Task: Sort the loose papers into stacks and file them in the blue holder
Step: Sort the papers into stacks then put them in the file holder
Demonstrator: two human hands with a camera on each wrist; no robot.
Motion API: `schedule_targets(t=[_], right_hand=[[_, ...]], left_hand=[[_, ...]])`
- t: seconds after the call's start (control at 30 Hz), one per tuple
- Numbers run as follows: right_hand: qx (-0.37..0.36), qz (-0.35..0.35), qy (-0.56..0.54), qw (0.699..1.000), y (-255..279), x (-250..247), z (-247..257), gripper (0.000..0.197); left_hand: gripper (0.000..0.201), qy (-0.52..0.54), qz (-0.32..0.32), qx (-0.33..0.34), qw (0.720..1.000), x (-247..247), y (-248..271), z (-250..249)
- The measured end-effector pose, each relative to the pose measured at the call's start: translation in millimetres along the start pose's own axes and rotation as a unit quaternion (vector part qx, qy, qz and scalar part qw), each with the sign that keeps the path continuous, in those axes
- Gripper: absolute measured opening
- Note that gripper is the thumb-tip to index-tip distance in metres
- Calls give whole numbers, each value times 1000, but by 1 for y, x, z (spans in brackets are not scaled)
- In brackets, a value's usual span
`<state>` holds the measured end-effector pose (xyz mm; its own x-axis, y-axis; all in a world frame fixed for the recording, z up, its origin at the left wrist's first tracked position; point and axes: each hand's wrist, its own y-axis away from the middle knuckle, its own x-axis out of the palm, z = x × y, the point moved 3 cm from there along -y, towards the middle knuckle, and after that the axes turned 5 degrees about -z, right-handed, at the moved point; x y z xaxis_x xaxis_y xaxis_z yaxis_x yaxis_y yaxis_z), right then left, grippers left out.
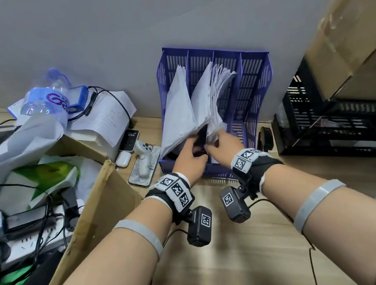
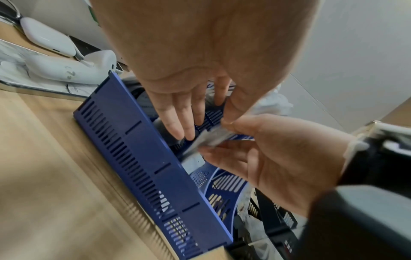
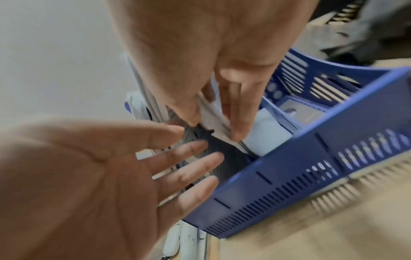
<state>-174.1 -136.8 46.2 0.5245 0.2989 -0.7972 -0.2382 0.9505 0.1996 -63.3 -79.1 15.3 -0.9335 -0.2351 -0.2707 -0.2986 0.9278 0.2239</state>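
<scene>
Papers (image 1: 210,100) already stand in 2 slots of the blue holder (image 1: 256,89); your right hand (image 1: 224,143) pinches 1 stack's lower edge, left hand (image 1: 188,158) spread flat. Seating remains.

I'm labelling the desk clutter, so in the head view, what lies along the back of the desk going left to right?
Water bottle → white earbud case → phone → blue holder with papers → black crate.
</scene>
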Motion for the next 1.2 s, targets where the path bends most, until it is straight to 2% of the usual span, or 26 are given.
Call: schedule_targets(t=[0.1,0.2,0.33,0.4,0.57,0.77,0.87,0.97,1.07,1.13,1.2], right_hand=[[10,6,-35,999,18,0,-22,38],[64,1,-73,995,42,-5,-68,37],[150,7,-68,986,87,-31,-155,23],[198,5,-63,978,115,-47,-203,20],[308,-11,-30,951,183,-90,-322,32],[410,-47,-6,911,246,-117,-439,43],[408,2,39,912,254,-118,-476,59],[387,55,67,918,246,-112,-487,67],[289,80,99,949,225,-107,-475,64],[243,98,56,963,213,-103,-463,58],[235,101,-27,966,206,-100,-457,47]], left_hand=[[51,4,9,-22,1000,16,5,0],[41,-10,30,-29,999,50,11,2],[23,-15,86,-30,996,121,34,-3],[18,-12,137,-43,990,160,52,-10],[16,-15,252,-80,964,254,95,-17],[12,-47,306,-140,940,351,132,0],[15,-59,319,-173,930,384,151,17],[9,-120,308,-145,932,402,156,39],[12,-127,249,-170,945,408,150,62],[12,-143,186,-173,956,407,143,67],[14,-168,161,-170,958,404,137,61]])
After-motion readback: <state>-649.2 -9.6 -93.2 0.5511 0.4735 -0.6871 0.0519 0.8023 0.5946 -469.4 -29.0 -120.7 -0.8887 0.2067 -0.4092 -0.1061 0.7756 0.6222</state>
